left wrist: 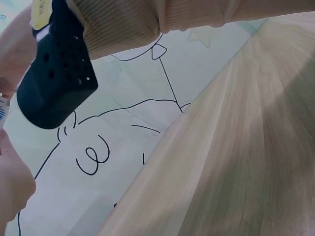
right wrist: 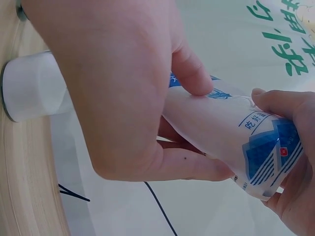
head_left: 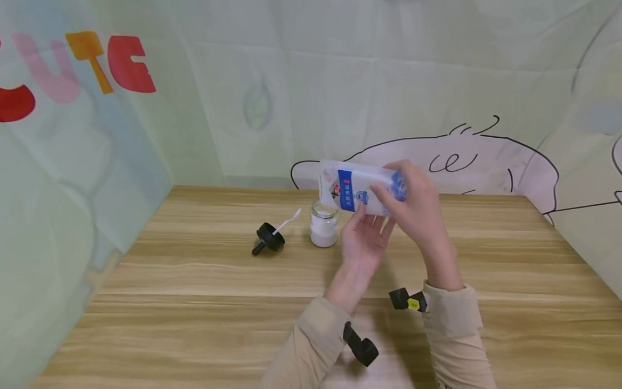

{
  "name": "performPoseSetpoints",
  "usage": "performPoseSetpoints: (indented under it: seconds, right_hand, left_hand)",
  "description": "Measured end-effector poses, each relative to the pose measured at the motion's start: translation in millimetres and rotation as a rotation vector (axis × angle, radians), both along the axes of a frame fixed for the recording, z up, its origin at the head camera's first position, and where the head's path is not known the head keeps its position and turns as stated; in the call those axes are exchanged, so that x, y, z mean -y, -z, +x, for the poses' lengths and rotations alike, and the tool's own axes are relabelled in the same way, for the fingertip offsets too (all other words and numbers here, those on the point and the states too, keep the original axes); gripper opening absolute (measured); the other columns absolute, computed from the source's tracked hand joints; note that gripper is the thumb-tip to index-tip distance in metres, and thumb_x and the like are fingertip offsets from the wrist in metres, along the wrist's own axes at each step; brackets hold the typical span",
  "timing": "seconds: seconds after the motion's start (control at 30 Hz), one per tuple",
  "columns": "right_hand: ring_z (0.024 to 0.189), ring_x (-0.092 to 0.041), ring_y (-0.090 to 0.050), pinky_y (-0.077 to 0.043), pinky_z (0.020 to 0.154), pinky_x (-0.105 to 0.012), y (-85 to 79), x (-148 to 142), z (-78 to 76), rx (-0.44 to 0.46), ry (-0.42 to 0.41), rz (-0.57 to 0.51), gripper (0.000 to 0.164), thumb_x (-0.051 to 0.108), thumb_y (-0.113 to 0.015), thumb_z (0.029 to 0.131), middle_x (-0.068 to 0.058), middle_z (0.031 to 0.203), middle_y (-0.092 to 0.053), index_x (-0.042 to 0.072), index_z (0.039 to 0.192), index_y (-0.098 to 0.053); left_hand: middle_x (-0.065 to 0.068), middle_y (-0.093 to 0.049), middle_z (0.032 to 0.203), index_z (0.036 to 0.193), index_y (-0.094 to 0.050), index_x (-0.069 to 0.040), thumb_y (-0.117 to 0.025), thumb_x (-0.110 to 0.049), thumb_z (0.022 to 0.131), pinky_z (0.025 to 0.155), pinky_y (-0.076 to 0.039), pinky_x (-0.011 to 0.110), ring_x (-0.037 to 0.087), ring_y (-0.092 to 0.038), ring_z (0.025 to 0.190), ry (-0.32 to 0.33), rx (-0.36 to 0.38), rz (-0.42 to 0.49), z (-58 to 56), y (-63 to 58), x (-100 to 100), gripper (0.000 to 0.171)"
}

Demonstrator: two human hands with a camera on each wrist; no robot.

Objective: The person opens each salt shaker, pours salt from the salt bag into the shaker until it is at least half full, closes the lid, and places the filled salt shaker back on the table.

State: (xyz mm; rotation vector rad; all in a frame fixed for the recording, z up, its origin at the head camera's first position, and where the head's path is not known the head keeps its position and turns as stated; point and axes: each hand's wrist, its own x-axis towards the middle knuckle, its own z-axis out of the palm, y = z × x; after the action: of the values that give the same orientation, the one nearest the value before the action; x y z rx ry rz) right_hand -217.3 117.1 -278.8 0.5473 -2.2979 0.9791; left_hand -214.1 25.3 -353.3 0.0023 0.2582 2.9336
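A white plastic bag of sea salt (head_left: 364,190) with a blue label is tilted so its left end sits over the mouth of a small glass jar (head_left: 324,229). White grains fill much of the jar. My right hand (head_left: 413,202) grips the bag's blue-patterned bottom end, thumb across the front. From below, my left hand (head_left: 365,240) holds the bag's middle, its thumb (right wrist: 194,73) on the front and fingers behind. In the left wrist view, only a sliver of the bag (left wrist: 2,110) shows at the left edge, between both hands.
Left of the jar, a black lid (head_left: 270,237) with a thin white spoon (head_left: 288,221) lies on the wooden table (head_left: 204,302). A printed cloth backdrop (head_left: 218,108) rises behind the table's back edge. Black cameras (head_left: 360,346) are strapped at both wrists.
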Motion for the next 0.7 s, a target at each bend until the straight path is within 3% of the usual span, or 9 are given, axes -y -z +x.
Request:
performPoseSetpoints:
  seconds: [0.7]
  right_hand:
    - [0.084, -0.025, -0.054, -0.043, 0.065, -0.03, 4.2, -0.4, -3.1, 0.01, 0.003, -0.007, 0.037, 0.021, -0.068, 0.089, -0.017, 0.102, -0.063, 0.001, 0.118, -0.056]
  left_hand:
    - [0.0, -0.06, 0.131, 0.134, -0.05, -0.017, -0.06, -0.028, 0.093, 0.104, -0.047, 0.031, 0.015, -0.057, 0.12, -0.007, 0.018, -0.043, -2.5, 2.5, -1.0, 0.044]
